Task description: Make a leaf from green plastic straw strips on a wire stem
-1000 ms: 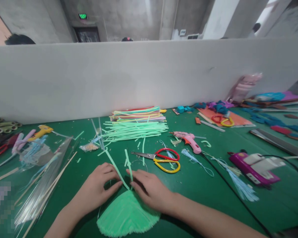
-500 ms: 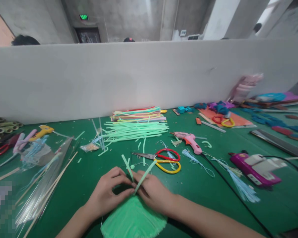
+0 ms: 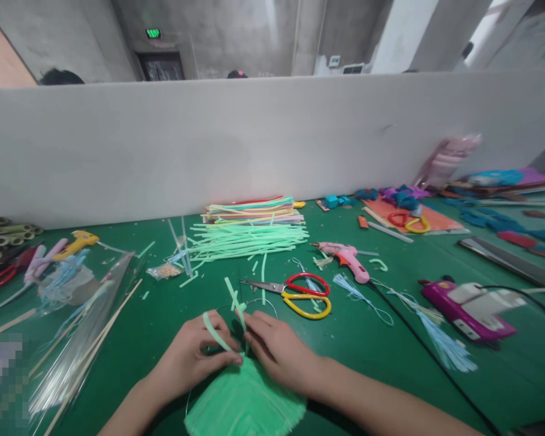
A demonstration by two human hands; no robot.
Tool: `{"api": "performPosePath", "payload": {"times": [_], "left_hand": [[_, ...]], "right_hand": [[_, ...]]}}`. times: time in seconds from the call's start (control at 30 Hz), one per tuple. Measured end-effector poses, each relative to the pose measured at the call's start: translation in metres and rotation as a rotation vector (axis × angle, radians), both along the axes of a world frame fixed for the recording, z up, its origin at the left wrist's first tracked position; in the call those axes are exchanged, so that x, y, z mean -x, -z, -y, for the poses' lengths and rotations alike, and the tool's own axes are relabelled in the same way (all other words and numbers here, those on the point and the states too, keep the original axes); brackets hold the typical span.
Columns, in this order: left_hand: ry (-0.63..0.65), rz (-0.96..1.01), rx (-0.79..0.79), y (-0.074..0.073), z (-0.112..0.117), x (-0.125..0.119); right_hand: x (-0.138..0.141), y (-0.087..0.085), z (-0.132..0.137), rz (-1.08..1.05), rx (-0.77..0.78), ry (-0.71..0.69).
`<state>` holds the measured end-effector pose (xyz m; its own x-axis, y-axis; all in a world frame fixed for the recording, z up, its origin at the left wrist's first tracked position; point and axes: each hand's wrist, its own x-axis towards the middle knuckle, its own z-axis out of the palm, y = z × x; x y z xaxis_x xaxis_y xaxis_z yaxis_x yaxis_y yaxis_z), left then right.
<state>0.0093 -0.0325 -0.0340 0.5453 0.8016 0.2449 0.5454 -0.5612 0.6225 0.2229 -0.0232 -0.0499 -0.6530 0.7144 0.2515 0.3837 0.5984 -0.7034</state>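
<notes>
A fan-shaped, fuzzy light-green piece (image 3: pixel 247 399) lies at the near edge, with green pipe cleaner ends rising from its top. My left hand (image 3: pixel 197 354) is closed at the left of that top, fingers and thumb around a pipe cleaner (image 3: pixel 215 333) that curves up and leftward. On the right, my right hand (image 3: pixel 281 348) pinches another upright pipe cleaner (image 3: pixel 240 315) near its base. A thin wire loop (image 3: pixel 272 307) shows partly behind the hands. Just beyond them, scissors (image 3: pixel 295 292) with red and yellow handles lie slightly open. The exact fingertip contacts are partly hidden.
Green pipe cleaners (image 3: pixel 249 240) are heaped before a white partition (image 3: pixel 254 139). A pink glue gun (image 3: pixel 347 257) trails a black cord on the right, by a purple power strip (image 3: pixel 465 312). Light-blue tassels (image 3: pixel 445 345) lie nearby. Clear plastic sleeves (image 3: pixel 79 351) and sticks cover the left.
The pipe cleaner that leaned right across my right hand no longer does; one now bends left over my left hand. My hands have drawn slightly apart, while the fan-shaped piece stays put.
</notes>
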Motion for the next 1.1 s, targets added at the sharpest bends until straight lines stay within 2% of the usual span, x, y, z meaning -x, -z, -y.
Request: {"api": "performPosePath", "payload": {"times": [0.17, 0.3, 0.43, 0.63, 0.83, 0.97, 1.1], "left_hand": [[-0.046, -0.050, -0.060, 0.007, -0.002, 0.001], [-0.038, 0.021, 0.009, 0.003, 0.000, -0.005], [-0.014, -0.022, -0.004, 0.001, 0.001, -0.005], [-0.031, -0.054, -0.108, 0.003, 0.000, -0.002], [0.001, -0.058, -0.213, 0.009, 0.000, -0.004], [-0.041, -0.018, -0.268, 0.013, 0.000, -0.005], [-0.052, 0.014, -0.265, 0.013, -0.002, -0.006]], "right_hand": [[-0.002, 0.000, 0.000, 0.001, 0.017, -0.002], [-0.003, -0.001, 0.000, 0.007, 0.023, -0.025], [-0.004, -0.002, -0.001, -0.046, 0.029, -0.018], [-0.003, 0.001, 0.002, -0.163, 0.217, 0.107], [-0.003, 0.002, 0.001, -0.111, 0.005, 0.042], [-0.005, 0.001, 0.002, -0.055, -0.022, -0.040], [-0.005, -0.003, 0.005, -0.032, -0.034, -0.055]]}}
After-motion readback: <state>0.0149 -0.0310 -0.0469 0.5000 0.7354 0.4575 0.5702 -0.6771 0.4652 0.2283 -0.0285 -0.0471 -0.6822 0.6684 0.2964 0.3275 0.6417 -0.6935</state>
